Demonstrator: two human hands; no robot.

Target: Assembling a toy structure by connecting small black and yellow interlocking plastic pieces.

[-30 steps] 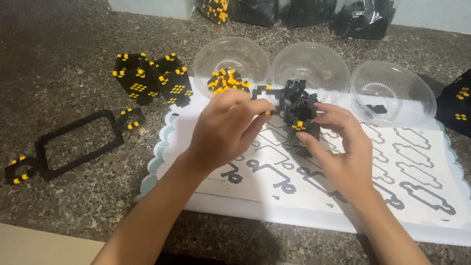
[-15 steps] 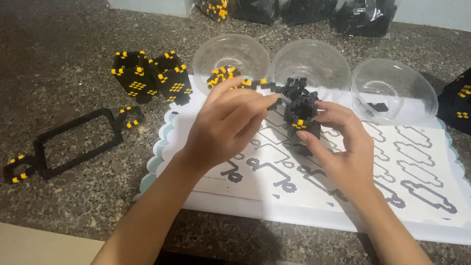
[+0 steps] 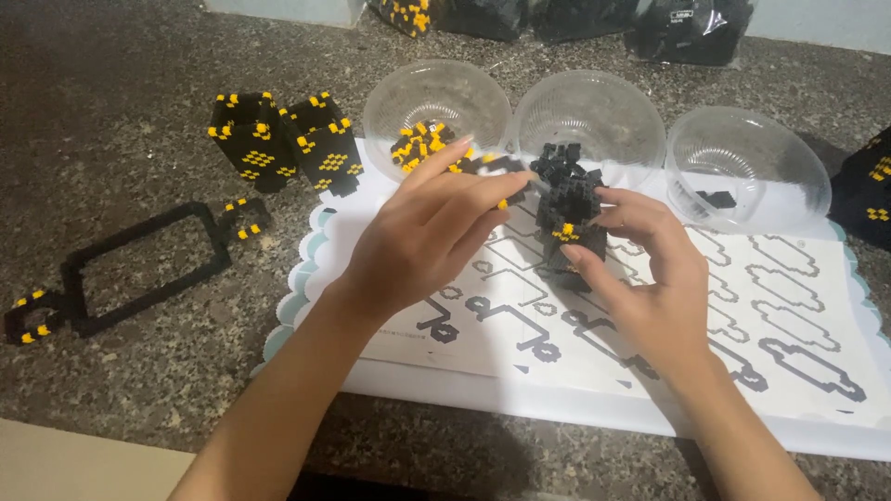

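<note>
- The left hand is seen palm-down above the sheet, its fingers stretched forward and drawn close together; a small black piece with a yellow stud is pinched at the fingertips.
- The right hand is curled around a black block model, with the thumb laid against its near face and the fingers wrapped over its far right side, so the model is gripped firmly.
- The model is held upright just above the instruction sheet, between the two hands; a yellow stud shows on its front, near the right thumb.
- The small piece in the left fingertips is held against the upper left of the model; whether the two are joined cannot be told.
- Three clear plastic bowls stand behind the hands: the left bowl holds yellow and black bits, the middle bowl is partly hidden by the model, and the right bowl holds a few black bits.
- Two finished black-and-yellow block shapes stand left of the bowls, well apart from the hands.
- A flat black rectangular frame with yellow-studded ends lies on the stone counter, farther left.
- The sheet is laid on a white tray with a scalloped pale-blue edge.
</note>
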